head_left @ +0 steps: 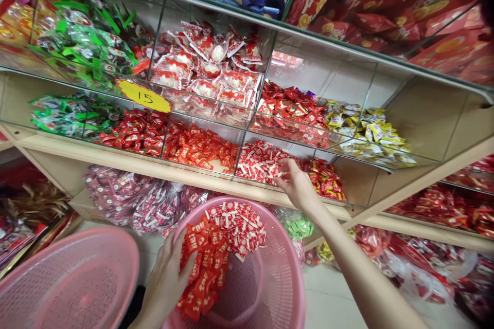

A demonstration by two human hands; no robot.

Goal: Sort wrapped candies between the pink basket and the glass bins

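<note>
A round pink plastic basket point(283, 288) sits below the shelf edge. Inside it lie a pile of orange-red wrapped candies point(204, 272) and a heap of small red-and-white wrapped candies point(241, 226). My left hand point(165, 270) is closed over the basket's left rim, its thumb against the orange-red candies; some fingers are hidden. Above the basket's right side, my right hand point(297, 185) reaches to the low shelf bin. Its fingers are apart at the right side of the red-and-white candies point(258, 162) there, and I see nothing held in them.
Glass dividers point(241, 146) separate the shelf bins. A wooden ledge point(200, 177) runs along their front. A second pink basket point(77, 277) stands at left. Bagged candies point(150, 203) lie under the shelf. A yellow tag point(143, 96) marked 15 hangs on the upper glass.
</note>
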